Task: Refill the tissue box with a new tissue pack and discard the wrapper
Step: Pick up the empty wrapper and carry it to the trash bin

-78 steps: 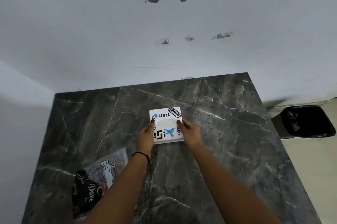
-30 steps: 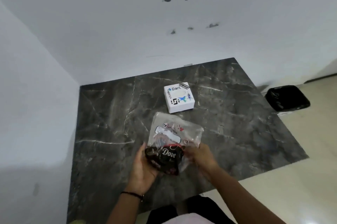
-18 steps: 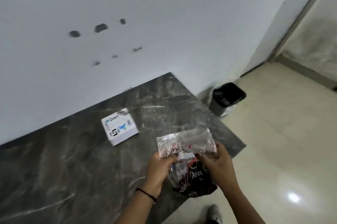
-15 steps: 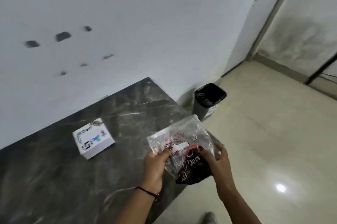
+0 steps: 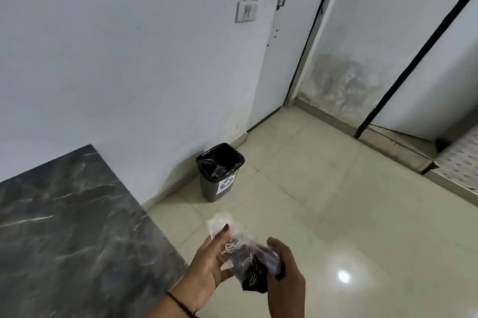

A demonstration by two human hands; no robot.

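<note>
You have the wrapper point(image 5: 245, 258) between both hands, low and near in the view, over the floor point(image 5: 336, 214) just right of the table point(image 5: 64, 227) edge. Your left hand point(image 5: 209, 268) lies open-palmed against its left side, fingers stretched up along the clear end, which sticks out above your fingertip. Your right hand point(image 5: 285, 271) is curled round the dark printed end, fingers closed on the crumpled film. So the wrapper sits pressed between the two, its bulk toward the right hand, its loose clear tail toward the far left.

To do this step well, I would squeeze the film into one tight wad in your right hand before you let go; loose plastic like this looks light enough to drift. Tuck the clear tail in with your left fingers first.

The bin point(image 5: 219, 172) stands farther off against the wall point(image 5: 129, 58), upright, its black liner open, slightly left of your hands and well apart from them. Bring the wad over the opening and release it low, not from a distance.

The tissue box is out of view, so I cannot tell its state from here.
</note>
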